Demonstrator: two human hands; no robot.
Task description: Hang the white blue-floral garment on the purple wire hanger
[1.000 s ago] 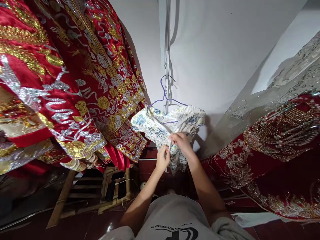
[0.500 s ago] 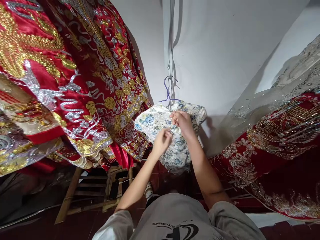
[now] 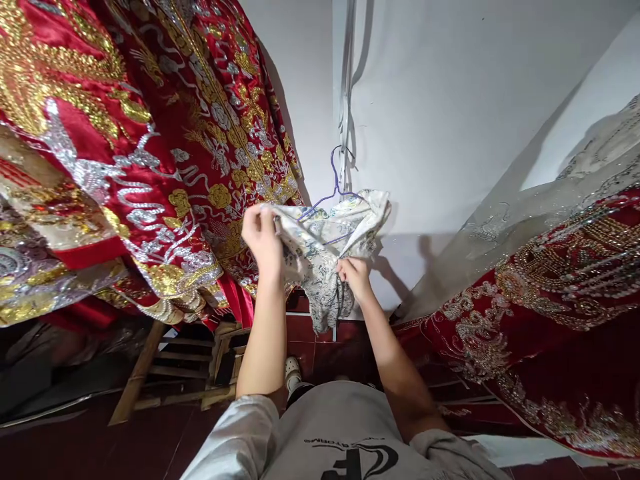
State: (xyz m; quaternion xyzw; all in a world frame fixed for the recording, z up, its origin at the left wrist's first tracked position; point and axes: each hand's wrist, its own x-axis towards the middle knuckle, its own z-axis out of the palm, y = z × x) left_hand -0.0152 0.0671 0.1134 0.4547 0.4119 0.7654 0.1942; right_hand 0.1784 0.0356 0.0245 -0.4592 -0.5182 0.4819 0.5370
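Observation:
A short-sleeved blouse (image 3: 327,270), white with a blue floral print, is partly on a purple wire hanger (image 3: 334,167). Its neck gapes wide, and the body is bunched below. My left hand (image 3: 263,233) is closed on the blouse's shoulder or sleeve edge, pulled out to the left. With closed fingers, my right hand (image 3: 354,272) pinches the blouse front near the lower point of the opening. The hanger's hook hangs from a pale strap (image 3: 345,100) against the wall. Part of the hanger shows inside the open neck.
Red garments (image 3: 215,133) with gold and silver embroidery hang close on the left. A beaded red gown (image 3: 545,320) stands at the right under sheer fabric. A bamboo chair or rack (image 3: 190,373) is low at the left, on a dark red tiled floor (image 3: 300,340).
My left hand has swung up and left, drawing the blouse's shoulder outward. My right hand has dropped slightly. The blouse front now gapes open, and its body has bunched up.

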